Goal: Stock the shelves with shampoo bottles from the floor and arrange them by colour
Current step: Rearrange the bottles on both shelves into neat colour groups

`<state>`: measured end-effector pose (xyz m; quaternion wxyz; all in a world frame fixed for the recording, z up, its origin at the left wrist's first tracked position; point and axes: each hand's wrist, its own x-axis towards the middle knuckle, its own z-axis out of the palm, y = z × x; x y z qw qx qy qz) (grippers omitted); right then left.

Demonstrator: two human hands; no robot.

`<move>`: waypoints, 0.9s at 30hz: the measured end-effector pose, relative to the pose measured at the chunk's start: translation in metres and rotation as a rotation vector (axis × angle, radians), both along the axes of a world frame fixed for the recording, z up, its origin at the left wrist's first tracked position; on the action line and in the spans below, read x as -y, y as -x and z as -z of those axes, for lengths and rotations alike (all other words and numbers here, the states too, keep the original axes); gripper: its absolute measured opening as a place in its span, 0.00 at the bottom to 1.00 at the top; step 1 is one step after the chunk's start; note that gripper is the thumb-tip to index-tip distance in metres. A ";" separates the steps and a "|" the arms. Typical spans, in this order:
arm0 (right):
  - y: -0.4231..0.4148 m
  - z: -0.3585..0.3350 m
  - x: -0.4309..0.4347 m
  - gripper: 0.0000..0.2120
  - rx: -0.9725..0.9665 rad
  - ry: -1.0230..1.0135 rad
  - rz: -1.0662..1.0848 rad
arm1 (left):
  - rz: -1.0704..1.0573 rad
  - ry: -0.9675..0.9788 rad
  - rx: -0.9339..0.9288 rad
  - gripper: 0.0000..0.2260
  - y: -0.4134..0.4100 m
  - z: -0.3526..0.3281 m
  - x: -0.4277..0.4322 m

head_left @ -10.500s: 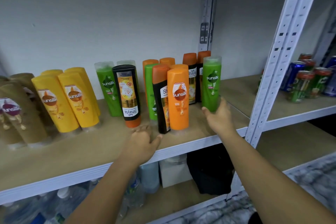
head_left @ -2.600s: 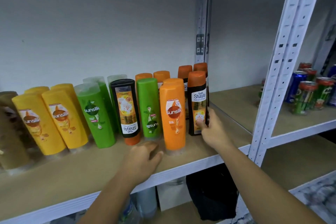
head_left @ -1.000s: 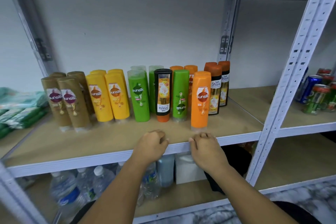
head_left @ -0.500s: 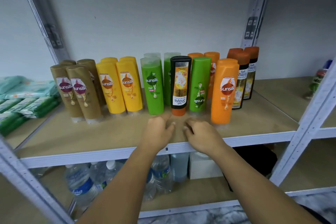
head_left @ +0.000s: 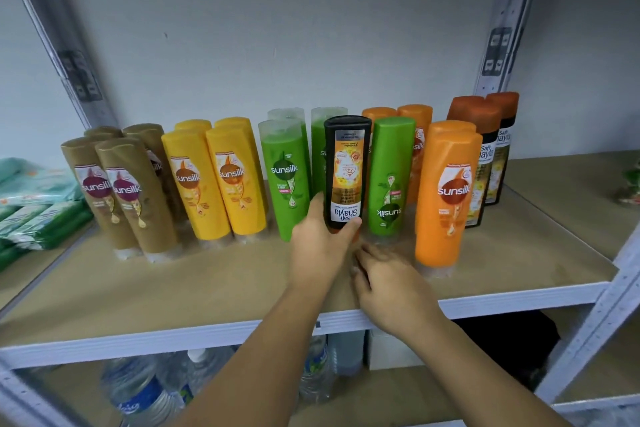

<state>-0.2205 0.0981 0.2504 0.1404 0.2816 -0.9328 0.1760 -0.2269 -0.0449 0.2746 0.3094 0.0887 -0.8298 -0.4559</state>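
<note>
Fingers [head_left: 314, 209] of left hand [head_left: 317, 250] curl round lower end of black bottle [head_left: 347, 163].

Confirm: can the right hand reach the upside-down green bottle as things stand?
Probably yes. The right hand lies open just before the upside-down green bottle, nothing between; the left hand grips the black bottle beside it.

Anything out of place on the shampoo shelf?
The black bottle sits among the green bottles, label upside down, away from the other black ones at far right; the left hand grips it. The neighbouring green bottle is also inverted.
</note>
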 end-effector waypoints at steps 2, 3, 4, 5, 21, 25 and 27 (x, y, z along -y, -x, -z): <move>-0.001 0.002 -0.002 0.15 -0.029 0.002 -0.012 | 0.003 -0.007 -0.003 0.35 0.004 -0.001 -0.001; -0.001 0.001 -0.002 0.14 -0.034 0.008 -0.015 | 0.001 -0.015 -0.012 0.36 0.005 -0.002 -0.001; -0.002 0.001 -0.002 0.14 -0.033 0.016 -0.015 | 0.005 -0.025 -0.019 0.36 0.005 -0.003 -0.001; -0.003 0.000 -0.003 0.14 -0.033 0.024 -0.015 | 0.017 -0.033 -0.026 0.35 0.005 -0.003 -0.001; -0.035 -0.019 -0.023 0.17 -0.048 0.421 0.008 | 0.133 -0.065 0.060 0.26 -0.076 -0.020 0.024; -0.050 -0.048 -0.024 0.23 0.042 0.774 -0.138 | 0.184 -0.020 0.113 0.26 -0.107 -0.034 0.039; -0.056 -0.067 -0.023 0.29 0.178 0.915 -0.236 | 0.217 0.013 0.147 0.26 -0.121 -0.040 0.046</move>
